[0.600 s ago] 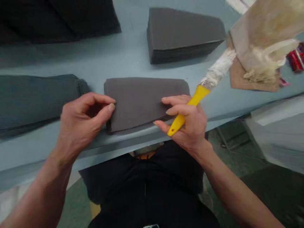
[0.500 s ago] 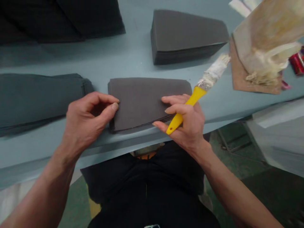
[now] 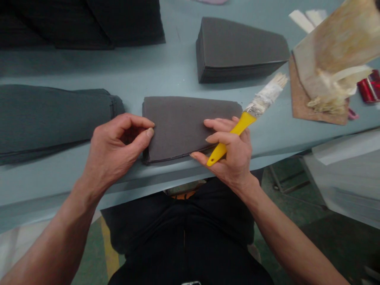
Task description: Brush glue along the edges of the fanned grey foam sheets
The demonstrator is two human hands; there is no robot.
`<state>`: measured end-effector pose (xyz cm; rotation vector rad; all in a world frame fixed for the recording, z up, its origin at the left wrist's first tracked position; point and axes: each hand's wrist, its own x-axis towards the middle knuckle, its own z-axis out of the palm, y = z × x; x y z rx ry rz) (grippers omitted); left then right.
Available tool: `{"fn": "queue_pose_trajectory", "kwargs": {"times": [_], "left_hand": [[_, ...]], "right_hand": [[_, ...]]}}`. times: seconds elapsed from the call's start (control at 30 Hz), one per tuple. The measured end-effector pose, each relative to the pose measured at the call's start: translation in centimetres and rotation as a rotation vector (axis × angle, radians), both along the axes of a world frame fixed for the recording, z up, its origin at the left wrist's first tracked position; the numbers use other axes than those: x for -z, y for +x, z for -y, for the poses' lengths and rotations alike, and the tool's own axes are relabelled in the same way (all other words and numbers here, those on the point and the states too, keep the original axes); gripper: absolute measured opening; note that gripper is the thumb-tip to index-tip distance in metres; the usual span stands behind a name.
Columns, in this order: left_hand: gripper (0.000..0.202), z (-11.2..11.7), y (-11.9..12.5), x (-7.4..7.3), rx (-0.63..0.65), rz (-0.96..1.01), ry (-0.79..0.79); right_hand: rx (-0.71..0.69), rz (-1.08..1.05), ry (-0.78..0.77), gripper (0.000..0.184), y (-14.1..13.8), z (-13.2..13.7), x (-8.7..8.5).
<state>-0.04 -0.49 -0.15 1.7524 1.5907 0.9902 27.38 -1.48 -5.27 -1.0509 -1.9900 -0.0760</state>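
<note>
A stack of dark grey tapered panels [image 3: 178, 128] lies near the table's front edge, between my hands. My left hand [image 3: 118, 144] pinches the stack's left edge, thumb and forefinger pressed together there; whether it grips one sheet or more I cannot tell. Against the stack's right part rests my right hand [image 3: 233, 148], with fingertips on top and the thumb at the front edge. It also holds a paintbrush [image 3: 245, 120] with a yellow handle, running between the fingers. White residue coats the brush's ferrule and bristles, which point up and to the right.
Behind stands a taller stack of grey panels [image 3: 243, 45]. Folded dark green fabric [image 3: 53, 118] lies at left, black stacks [image 3: 127, 23] at back left. A crusted container [image 3: 341, 47] leans over a brown board [image 3: 299, 95] at right, beside a red object [image 3: 369, 87].
The view has shifted slightly, so the stacks and fabric appear a little further right. Both hands keep nearly the same hold on the panel stack, and the brush stays in the right hand.
</note>
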Motion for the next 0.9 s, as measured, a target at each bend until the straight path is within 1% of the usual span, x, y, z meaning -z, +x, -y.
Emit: {"fn": "queue_pose_trajectory", "kwargs": {"times": [0.23,0.47,0.63,0.9], "left_hand": [[0.021,0.06,-0.04,0.2,-0.005,-0.017,0.011],[0.017,0.09,-0.02,0.24,0.004,-0.039,0.042],[0.018,0.14,0.02,0.48,-0.012,-0.036,0.043],[0.019,0.26,0.33,0.11,-0.022,-0.034,0.043]], "right_hand": [[-0.019,0.007,0.007,0.037,0.13,-0.36,0.19],[-0.027,-0.029,0.001,0.036,-0.13,-0.32,0.05],[-0.045,-0.046,-0.012,0.036,-0.13,-0.33,0.08],[-0.034,-0.036,-0.009,0.035,-0.21,-0.33,-0.03]]}}
